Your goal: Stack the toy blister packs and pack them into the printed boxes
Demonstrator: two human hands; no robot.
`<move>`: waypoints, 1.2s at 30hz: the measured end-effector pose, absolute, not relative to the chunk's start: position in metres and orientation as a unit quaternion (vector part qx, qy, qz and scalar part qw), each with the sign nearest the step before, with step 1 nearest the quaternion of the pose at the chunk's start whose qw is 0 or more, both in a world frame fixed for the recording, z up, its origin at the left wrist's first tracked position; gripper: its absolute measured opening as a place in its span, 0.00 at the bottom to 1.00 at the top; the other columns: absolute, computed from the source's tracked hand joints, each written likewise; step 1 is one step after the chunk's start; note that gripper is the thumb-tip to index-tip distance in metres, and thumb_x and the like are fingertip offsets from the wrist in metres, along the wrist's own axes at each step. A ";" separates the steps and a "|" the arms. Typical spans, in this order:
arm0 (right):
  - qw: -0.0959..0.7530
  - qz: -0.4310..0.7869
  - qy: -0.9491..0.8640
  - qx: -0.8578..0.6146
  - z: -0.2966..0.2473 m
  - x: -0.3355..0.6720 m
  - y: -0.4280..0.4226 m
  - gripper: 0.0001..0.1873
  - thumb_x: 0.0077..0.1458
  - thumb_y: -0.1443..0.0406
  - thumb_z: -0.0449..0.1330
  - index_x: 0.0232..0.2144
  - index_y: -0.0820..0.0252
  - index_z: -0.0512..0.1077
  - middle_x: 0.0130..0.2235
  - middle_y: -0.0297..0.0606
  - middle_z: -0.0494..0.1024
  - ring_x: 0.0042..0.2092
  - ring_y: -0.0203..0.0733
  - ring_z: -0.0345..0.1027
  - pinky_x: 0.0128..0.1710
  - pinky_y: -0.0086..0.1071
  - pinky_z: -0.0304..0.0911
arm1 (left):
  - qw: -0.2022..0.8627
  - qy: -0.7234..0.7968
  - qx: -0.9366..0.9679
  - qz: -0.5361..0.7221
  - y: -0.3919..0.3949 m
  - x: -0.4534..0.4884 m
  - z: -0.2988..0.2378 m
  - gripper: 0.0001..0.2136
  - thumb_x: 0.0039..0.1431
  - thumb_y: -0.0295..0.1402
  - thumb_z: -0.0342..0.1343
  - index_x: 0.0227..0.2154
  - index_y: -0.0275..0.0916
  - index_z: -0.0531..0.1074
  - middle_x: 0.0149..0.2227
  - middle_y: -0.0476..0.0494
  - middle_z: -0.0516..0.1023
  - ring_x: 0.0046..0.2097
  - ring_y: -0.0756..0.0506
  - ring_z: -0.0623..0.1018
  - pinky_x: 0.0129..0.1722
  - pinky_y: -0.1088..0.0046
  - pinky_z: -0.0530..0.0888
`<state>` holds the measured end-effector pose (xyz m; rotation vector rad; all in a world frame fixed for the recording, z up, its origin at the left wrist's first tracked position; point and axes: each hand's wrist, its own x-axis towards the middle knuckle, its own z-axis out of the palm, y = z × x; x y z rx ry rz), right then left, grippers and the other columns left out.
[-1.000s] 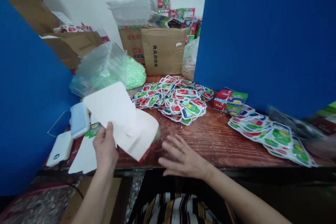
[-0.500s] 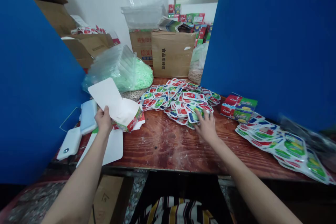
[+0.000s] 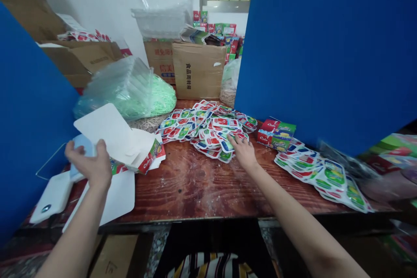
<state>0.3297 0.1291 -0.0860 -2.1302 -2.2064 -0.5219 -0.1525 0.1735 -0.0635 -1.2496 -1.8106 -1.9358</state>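
My left hand (image 3: pixel 93 163) is open, its thumb and fingers apart, beside a stack of flat cardboard pieces. Their blank white sides (image 3: pixel 106 128) mostly face up, and a red and green printed side (image 3: pixel 151 158) shows at the right end. Across the table, my right hand (image 3: pixel 243 152) rests its outstretched fingers on the near right edge of a loose pile of cut-out cards (image 3: pixel 208 128), printed with red Cola and green drink pictures. A folded Cola and Sprite carton (image 3: pixel 276 134) stands to the right of that hand.
More cut-out cards (image 3: pixel 321 171) lie fanned at the right. A white device (image 3: pixel 52 195) sits at the left edge. Behind are bagged green shreds (image 3: pixel 159 95), a cardboard box (image 3: pixel 202 71) and clear plastic tubs (image 3: pixel 163 21). Blue panels (image 3: pixel 319 52) flank the table (image 3: pixel 195 191).
My left hand has let go of the white cardboard and spread its fingers, moving off to the left. The right hand stays at the card pile. The view has turned slightly right.
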 end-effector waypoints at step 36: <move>0.302 -0.042 -0.431 -0.849 -0.109 0.475 0.127 0.35 0.62 0.51 0.44 0.63 0.69 0.53 0.55 0.57 0.68 0.52 0.58 0.66 0.51 0.44 0.58 | -0.077 -0.437 -0.873 -0.201 0.078 0.097 -0.157 0.22 0.63 0.48 0.46 0.55 0.44 0.68 0.69 0.38 0.44 0.69 0.31 0.41 0.62 0.45 0.55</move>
